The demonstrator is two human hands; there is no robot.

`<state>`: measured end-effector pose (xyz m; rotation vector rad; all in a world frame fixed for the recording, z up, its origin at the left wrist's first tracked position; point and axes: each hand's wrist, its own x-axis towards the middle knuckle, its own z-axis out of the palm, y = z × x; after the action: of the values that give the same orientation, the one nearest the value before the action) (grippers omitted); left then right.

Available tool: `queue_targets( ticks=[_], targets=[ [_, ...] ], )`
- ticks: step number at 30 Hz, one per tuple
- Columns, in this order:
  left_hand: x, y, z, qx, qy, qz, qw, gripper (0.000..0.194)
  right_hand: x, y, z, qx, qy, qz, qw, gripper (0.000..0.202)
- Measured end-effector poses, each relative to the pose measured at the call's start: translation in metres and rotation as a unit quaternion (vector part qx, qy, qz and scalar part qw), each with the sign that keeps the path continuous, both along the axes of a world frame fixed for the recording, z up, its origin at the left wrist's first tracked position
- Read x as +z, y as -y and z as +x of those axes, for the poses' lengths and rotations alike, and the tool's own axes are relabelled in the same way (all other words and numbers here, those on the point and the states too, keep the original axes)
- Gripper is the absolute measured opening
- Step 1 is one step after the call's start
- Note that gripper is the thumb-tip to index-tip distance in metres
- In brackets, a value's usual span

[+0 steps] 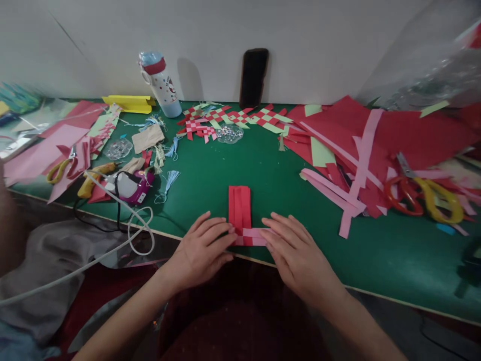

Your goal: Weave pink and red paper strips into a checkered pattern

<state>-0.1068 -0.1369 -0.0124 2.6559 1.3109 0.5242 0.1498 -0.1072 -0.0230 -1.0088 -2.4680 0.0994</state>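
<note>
Several red paper strips lie side by side at the table's front edge, pointing away from me. Pink paper strips cross their near end, and a small red and pink check shows where they are woven. My left hand rests with fingers stretched out, its fingertips on the left side of the weave. On the other side, my right hand lies with outstretched fingers over the right ends of the pink strips. The undersides of both hands are hidden.
Scissors and paper scraps lie right. Woven pieces, a clear dish of gems, a bottle and a phone are at the back. Left are a glue gun, a white cable and a blue tassel.
</note>
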Motion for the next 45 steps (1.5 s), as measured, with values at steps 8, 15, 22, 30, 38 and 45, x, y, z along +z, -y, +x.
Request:
queue_targets(
  ticks=[8,15,22,30,38,45],
  targets=[
    [-0.011,0.011,0.011,-0.022,-0.043,-0.013,0.999,0.053,0.001,-0.034,-0.015,0.077,0.110,-0.033,0.990,0.050],
    [-0.018,0.011,0.008,-0.023,-0.030,-0.022,0.999,0.055,-0.007,-0.035,-0.013,0.062,0.094,-0.025,0.993,0.044],
    [-0.013,0.006,0.008,-0.016,-0.022,-0.009,1.000,0.061,0.004,-0.020,-0.001,0.014,0.037,-0.015,0.999,0.042],
    [-0.012,-0.001,0.003,-0.034,-0.046,-0.034,0.998,0.064,-0.008,0.016,-0.015,0.051,0.064,0.001,0.997,0.043],
    [-0.011,-0.001,0.009,-0.064,0.043,-0.042,0.996,0.047,-0.007,0.025,-0.004,0.018,-0.070,-0.008,0.997,0.037],
    [0.021,-0.044,0.037,0.011,0.180,-0.136,0.974,0.028,0.034,-0.015,-0.004,-0.098,-0.185,-0.281,0.937,0.028]
  ],
)
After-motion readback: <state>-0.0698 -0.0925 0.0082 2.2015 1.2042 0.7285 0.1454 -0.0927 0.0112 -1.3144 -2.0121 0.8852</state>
